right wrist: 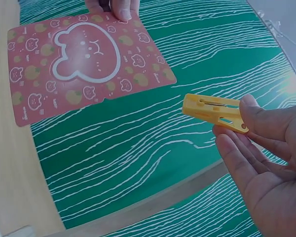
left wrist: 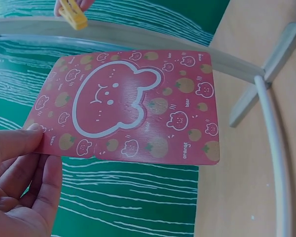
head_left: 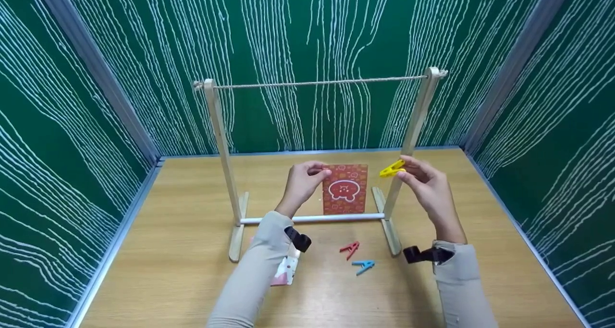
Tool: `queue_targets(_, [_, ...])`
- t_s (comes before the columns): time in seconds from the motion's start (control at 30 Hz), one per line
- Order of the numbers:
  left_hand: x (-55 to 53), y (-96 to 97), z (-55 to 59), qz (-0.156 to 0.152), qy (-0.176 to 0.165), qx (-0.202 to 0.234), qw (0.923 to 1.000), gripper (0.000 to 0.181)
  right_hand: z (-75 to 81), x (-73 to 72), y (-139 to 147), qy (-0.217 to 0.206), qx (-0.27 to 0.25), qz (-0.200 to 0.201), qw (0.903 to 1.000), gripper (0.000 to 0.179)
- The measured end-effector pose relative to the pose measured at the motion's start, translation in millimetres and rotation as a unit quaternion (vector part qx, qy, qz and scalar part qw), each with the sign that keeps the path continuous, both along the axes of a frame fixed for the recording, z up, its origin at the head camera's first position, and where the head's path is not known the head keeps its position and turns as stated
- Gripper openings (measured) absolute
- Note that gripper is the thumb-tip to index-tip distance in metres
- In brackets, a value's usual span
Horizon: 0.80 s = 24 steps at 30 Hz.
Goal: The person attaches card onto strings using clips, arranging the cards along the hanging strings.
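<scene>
My left hand pinches a red card at its upper left corner, thumb on the near face. A bear's head outlined in white fills the card's middle, ears pointing down in the head view. Between thumb and fingertips, my right hand holds a yellow clothespin by its handle end, jaws towards the card but apart from it. The right wrist view shows the clothespin and card with a gap between them. Above both hands a rope runs across a wooden frame.
On the table in front of the frame lie a red clothespin and a blue clothespin. A pink and white card is partly hidden under the left forearm. A white bar joins the frame's feet. Green walls stand around the table.
</scene>
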State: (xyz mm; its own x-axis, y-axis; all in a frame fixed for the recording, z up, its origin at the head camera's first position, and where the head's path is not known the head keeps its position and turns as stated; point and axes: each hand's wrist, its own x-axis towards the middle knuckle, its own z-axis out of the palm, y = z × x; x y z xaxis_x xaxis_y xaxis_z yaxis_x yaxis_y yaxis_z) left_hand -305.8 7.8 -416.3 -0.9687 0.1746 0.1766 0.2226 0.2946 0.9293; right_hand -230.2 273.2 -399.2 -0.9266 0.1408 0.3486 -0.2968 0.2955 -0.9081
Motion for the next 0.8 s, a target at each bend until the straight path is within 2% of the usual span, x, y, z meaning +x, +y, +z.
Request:
queue_targets(0.17, [-2.3,5.4,13.9,-0.005,0.025,0.003,0.9997,0.021,14.1,-3.4,-0.5,0.027,0.006,0.002,0.9996,0.042])
queue_targets(0.43, [-4.4,14.3,38.3,-0.011,0.053,-0.004,0.9985,0.019,36.1,-8.3,-3.0,0.047,0.028,-0.009,0.9985,0.039])
queue_targets(0.8, [-6.0,29.2,62.2,-0.008,0.084,0.009,0.9964,0.019,61.2,-15.4,-11.5,0.094,-0.001,-0.026,0.9952,0.036])
